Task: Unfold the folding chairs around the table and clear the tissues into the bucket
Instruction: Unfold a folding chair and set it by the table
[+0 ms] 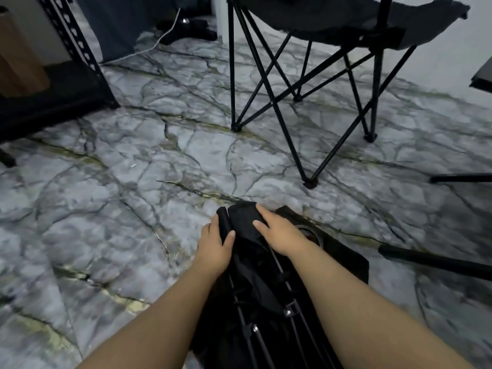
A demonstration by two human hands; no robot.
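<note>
step: you are opening the folded chair [255,283]. it is bunched up, right below you, between your arms.
left hand: your left hand [213,249] grips its top left edge, thumb wrapped round.
right hand: your right hand [277,233] holds the cloth on top.
next: pull your hands apart so the legs spread.
done: one open chair [319,27] stands ahead.

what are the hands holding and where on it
Both grip the folded chair at its far end: left hand round a covered post, right hand over bunched fabric.
</note>
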